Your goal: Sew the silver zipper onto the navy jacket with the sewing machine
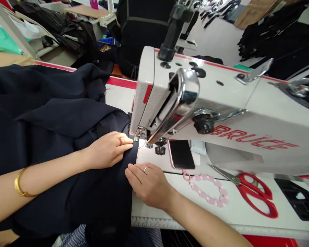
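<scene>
Dark navy fabric (54,127) covers the left half of the sewing table, its right edge running under the needle area of a white sewing machine (149,89). My left hand (109,149) lies on the cloth just left of the presser foot (141,133), fingers stretched out and pressing it down. Nearer to me, my right hand (148,183) has its fingers closed together at the fabric's edge, with the cloth border at the fingertips. The thumb of that hand is hidden, as is the needle's tip.
Right of the needle lie a phone (181,154) with a pink bead strap (208,190), red-handled scissors (249,192) and a black tray (298,199). A ruler strip (164,222) follows the front edge. Behind the machine, a person in black (146,31) sits near piles of dark garments.
</scene>
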Available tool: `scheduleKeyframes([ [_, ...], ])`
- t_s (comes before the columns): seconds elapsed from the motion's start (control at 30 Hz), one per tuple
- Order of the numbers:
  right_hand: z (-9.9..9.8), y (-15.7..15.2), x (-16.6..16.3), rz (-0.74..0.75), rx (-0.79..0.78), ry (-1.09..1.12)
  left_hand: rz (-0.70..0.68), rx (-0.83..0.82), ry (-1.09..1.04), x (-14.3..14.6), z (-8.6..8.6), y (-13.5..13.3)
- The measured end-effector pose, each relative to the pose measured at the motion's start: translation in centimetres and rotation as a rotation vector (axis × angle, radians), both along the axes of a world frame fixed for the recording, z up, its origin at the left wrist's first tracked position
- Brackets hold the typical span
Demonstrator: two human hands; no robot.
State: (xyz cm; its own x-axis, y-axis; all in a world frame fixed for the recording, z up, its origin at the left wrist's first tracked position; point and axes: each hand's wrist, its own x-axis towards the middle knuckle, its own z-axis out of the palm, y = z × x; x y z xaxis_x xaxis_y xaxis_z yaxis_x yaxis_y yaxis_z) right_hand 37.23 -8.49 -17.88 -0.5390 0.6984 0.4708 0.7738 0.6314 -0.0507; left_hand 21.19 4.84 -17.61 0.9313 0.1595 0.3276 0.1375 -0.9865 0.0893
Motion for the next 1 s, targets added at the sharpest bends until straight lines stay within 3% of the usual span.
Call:
scheduleKeyframes([
  [0.4,-0.6,2.4,0.9,-0.185,-0.031,-0.077,0.078,-0.029,0.083,1.9,0.6,3.1],
  [0.53,-0.6,2.6,0.4,-0.268,-0.107,-0.130,0.083,-0.156,0.103,2.7,0.9,4.2],
  [0.63,-0.3,1.9,-0.1,-0.275,-0.109,-0.140,0.159,-0.348,0.081,2.0,1.7,2.2],
  [0.73,0.1,0.9,-0.4,-0.250,-0.045,-0.130,0.297,-0.497,-0.045,-0.3,2.8,-3.5],
  [0.8,0.1,0.4,-0.5,-0.235,-0.002,-0.127,0.401,-1.073,-0.286,-1.9,2.9,-8.4],
  [0.9,-0.4,0.3,-1.0,-0.179,0.042,-0.148,0.485,-1.251,-0.321,-3.1,1.8,-14.1],
  [0.93,-0.6,0.5,-1.3,-0.154,0.053,-0.164,0.493,-1.514,-0.374,-3.3,1.3,-15.1],
  [1.0,-0.5,0.6,-2.0,-0.100,0.056,-0.193,0.455,-1.835,-0.423,-4.1,0.3,-16.4],
])
